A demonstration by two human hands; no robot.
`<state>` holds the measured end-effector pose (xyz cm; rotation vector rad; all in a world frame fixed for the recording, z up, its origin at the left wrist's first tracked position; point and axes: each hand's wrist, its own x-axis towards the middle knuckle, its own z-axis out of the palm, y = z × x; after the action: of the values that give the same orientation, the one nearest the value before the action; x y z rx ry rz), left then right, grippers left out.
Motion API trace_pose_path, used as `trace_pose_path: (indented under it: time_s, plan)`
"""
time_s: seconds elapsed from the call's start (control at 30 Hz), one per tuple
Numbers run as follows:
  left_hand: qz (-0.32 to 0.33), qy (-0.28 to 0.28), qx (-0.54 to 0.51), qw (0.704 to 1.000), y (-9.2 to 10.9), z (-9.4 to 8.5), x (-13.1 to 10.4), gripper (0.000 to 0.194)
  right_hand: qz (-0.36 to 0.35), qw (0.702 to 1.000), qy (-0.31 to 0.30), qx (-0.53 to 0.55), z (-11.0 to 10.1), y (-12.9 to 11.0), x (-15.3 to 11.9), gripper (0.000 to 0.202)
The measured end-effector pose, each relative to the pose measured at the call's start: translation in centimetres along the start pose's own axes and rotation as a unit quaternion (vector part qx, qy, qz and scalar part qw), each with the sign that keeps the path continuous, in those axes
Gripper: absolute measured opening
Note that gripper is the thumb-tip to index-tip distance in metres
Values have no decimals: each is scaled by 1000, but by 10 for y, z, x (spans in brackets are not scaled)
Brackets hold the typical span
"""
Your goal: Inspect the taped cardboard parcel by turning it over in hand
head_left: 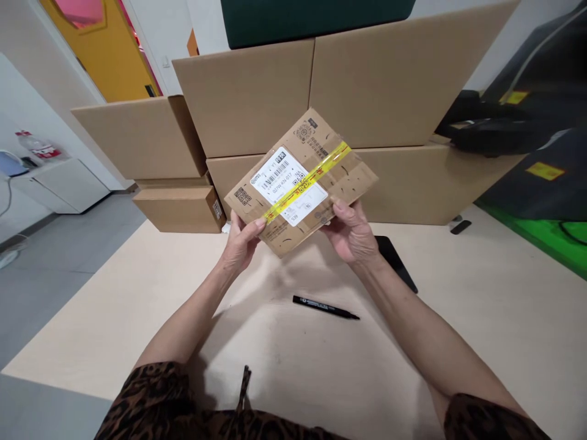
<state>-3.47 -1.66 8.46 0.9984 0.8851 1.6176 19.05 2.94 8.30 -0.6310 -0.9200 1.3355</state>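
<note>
A flat cardboard package is held up, tilted, above the table. It bears a white shipping label crossed by a strip of yellow tape. My left hand grips its lower left edge, thumb on the front face. My right hand grips the lower right edge, also with its thumb in front. The other fingers are mostly hidden behind the package. Below it, a black marker lies on the pale table.
Large cardboard boxes stand along the table's back, with a dark green object on top. A smaller box is at their left. A black flat object lies beside my right wrist, and a small black item lies farther right.
</note>
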Motion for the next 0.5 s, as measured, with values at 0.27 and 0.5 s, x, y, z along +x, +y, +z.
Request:
trace_pose_path:
  time_s: [0.27,0.5]
  plan:
    - [56,-7,6,998,7,-11,8,77,-17,990,-57,-128,-42,-35,27,93]
    - [62,-22,13,998,10,-10,7,76,20,965,-168,-200,-37,-40,19,92]
